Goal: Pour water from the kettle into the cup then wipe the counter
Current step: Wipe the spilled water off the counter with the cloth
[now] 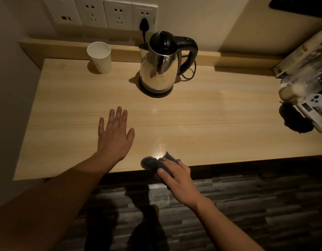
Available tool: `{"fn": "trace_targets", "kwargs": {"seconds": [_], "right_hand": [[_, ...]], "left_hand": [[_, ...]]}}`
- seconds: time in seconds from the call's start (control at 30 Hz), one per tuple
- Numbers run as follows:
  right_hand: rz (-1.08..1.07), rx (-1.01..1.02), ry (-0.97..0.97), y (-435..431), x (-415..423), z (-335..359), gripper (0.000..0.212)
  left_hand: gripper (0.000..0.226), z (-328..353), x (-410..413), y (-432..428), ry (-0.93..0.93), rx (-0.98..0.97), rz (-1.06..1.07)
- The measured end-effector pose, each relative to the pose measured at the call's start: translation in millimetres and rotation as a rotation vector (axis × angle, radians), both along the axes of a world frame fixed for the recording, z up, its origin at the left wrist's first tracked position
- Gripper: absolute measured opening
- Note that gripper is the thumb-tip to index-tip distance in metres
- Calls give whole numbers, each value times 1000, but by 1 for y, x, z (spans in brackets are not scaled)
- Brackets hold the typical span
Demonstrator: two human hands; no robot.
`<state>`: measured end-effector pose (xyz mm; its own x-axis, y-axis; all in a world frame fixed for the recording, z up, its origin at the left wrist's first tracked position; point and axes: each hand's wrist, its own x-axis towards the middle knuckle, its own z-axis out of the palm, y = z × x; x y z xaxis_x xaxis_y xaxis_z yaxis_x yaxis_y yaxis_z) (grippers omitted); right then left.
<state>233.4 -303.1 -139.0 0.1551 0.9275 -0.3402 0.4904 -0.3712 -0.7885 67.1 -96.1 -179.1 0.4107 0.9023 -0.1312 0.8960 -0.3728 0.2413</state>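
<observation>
A steel kettle (160, 64) with a black lid and handle stands upright on its base at the back middle of the light wooden counter (211, 120). A white paper cup (100, 57) stands upright at the back left. My left hand (114, 133) lies flat on the counter, fingers spread, holding nothing. At the counter's front edge my right hand (176, 176) grips a dark blue cloth (153, 163), which is bunched and pressed against the wood. Whether the cup holds water I cannot tell.
A row of wall sockets (102, 11) sits above the counter, with the kettle's black plug in the rightmost one and the cord behind the kettle. Boxes, plastic-wrapped items and a white device (308, 105) crowd the right end. Dark plank floor lies below the front edge.
</observation>
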Motion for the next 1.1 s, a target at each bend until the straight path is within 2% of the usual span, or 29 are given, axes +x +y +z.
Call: {"fn": "trace_targets", "kwargs": {"seconds": [0.03, 0.1, 0.17, 0.2, 0.3, 0.4, 0.43, 0.53, 0.63, 0.9, 1.1], "right_hand": [[-86, -48, 184, 2, 6, 12, 44], [-296, -153, 422, 8, 26, 29, 41], [-482, -181, 588, 21, 52, 41, 42], [-555, -154, 593, 32, 65, 47, 43], [-598, -10, 287, 83, 101, 57, 48], [-380, 131, -26, 140, 129, 48, 35], [-263, 141, -168, 158, 138, 38, 37], [88, -2, -527, 196, 161, 6, 62], [222, -61, -727, 212, 172, -17, 74], [229, 92, -793, 186, 156, -37, 67], [323, 185, -777, 138, 125, -38, 64]], "left_hand": [[71, 0, 11, -3, -16, -5, -4], [70, -4, 30, -8, -10, -23, -8], [70, -10, 40, -13, 34, -6, -11], [71, -12, 42, -15, 53, 12, -14], [71, -16, 42, -15, 60, 42, -22], [72, -20, 44, -13, 84, 45, -12], [72, -22, 45, -12, 88, 43, -12], [71, -25, 43, -13, 49, 100, -27], [67, -28, 40, -17, -12, 209, -61], [68, -26, 42, -16, -10, 213, -48], [71, -29, 45, -10, 70, 98, -10]]}}
